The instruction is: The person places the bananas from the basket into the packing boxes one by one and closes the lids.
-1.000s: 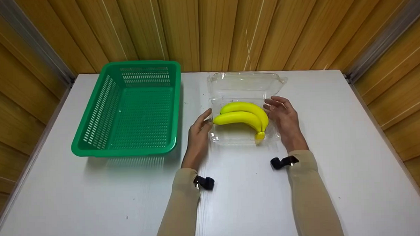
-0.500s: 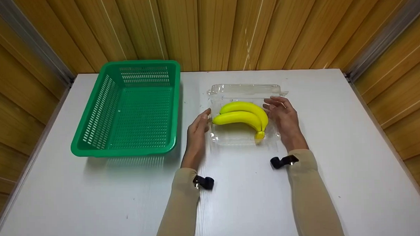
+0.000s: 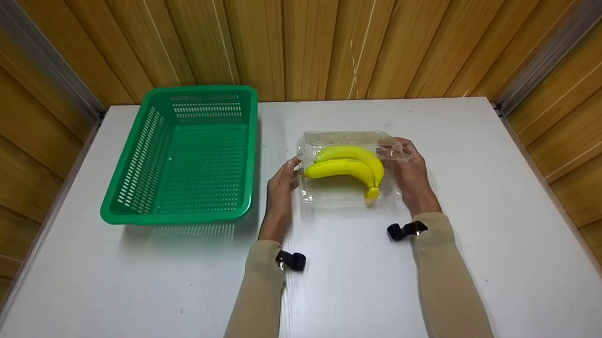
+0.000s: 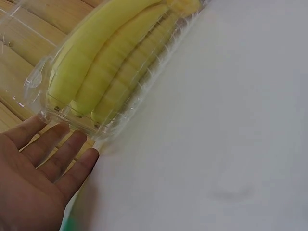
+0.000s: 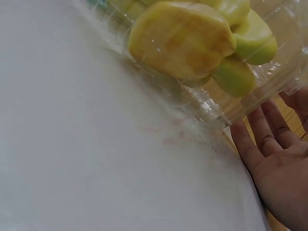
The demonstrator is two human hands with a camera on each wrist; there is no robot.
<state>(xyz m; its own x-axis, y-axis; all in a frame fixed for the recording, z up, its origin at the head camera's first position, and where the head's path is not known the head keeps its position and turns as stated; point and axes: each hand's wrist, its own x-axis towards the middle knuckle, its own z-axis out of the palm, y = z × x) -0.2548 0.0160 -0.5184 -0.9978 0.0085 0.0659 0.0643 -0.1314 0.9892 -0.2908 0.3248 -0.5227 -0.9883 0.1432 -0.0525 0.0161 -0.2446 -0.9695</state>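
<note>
A bunch of yellow bananas (image 3: 341,167) lies in the base of a clear plastic clamshell container (image 3: 327,197), its stem end toward the front right. The container's hinged lid (image 3: 342,136) leans forward from the back edge and covers the rear part of the fruit. Against the left end of the container, my left hand (image 3: 280,194) has its fingers stretched out, fingertips right at the plastic in the left wrist view. My right hand (image 3: 412,177) stands at the other end, fingers extended along the wall; the lid's corner partly overlaps them in the head view.
A green perforated plastic basket (image 3: 208,167) stands on the white table (image 3: 355,287) to the left of the container. Wood-panelled walls (image 3: 306,43) rise behind the table and at both sides.
The lid has swung up from the back and forward over the bananas. Both hands stay at the container's ends, the left fingers shifting slightly.
</note>
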